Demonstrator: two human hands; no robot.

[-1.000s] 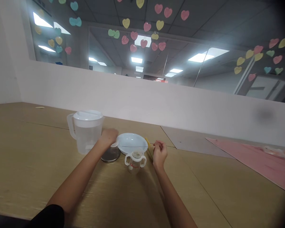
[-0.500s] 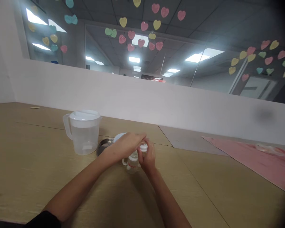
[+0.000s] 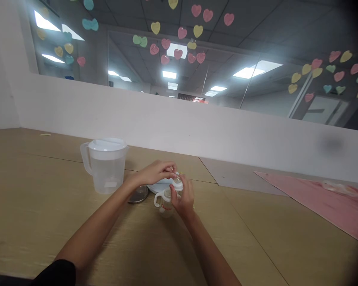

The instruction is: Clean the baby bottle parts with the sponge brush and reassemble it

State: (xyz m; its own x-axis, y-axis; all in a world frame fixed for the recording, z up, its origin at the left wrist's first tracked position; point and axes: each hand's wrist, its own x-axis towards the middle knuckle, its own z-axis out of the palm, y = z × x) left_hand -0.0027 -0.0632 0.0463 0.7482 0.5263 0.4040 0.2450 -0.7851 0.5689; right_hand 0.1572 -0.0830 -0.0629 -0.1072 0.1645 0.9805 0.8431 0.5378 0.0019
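Observation:
In the head view, my right hand (image 3: 185, 198) is closed around a white bottle collar with a clear nipple (image 3: 177, 183). My left hand (image 3: 156, 172) reaches over from the left, its fingers bent and pinched at the nipple's top. Just below and in front stands a clear baby bottle (image 3: 166, 208) with red lettering and a white side handle (image 3: 157, 200), upright on the table. My right fingers hide its right side. Behind it is a pale blue-white plate (image 3: 155, 188), partly covered by my hands. A round metal lid or dish (image 3: 139, 195) lies under my left wrist.
A lidded translucent pitcher (image 3: 107, 171) with liquid stands to the left on the wooden table (image 3: 62, 206). A grey sheet (image 3: 241, 178) and a pink sheet (image 3: 325, 202) lie on the right. A white wall (image 3: 167, 123) with a window above borders the back.
My left hand has drawn back slightly left and up, its fingers now at the nipple's top. More of the collar, the bottle's handle and the plate shows. My right hand has hardly moved.

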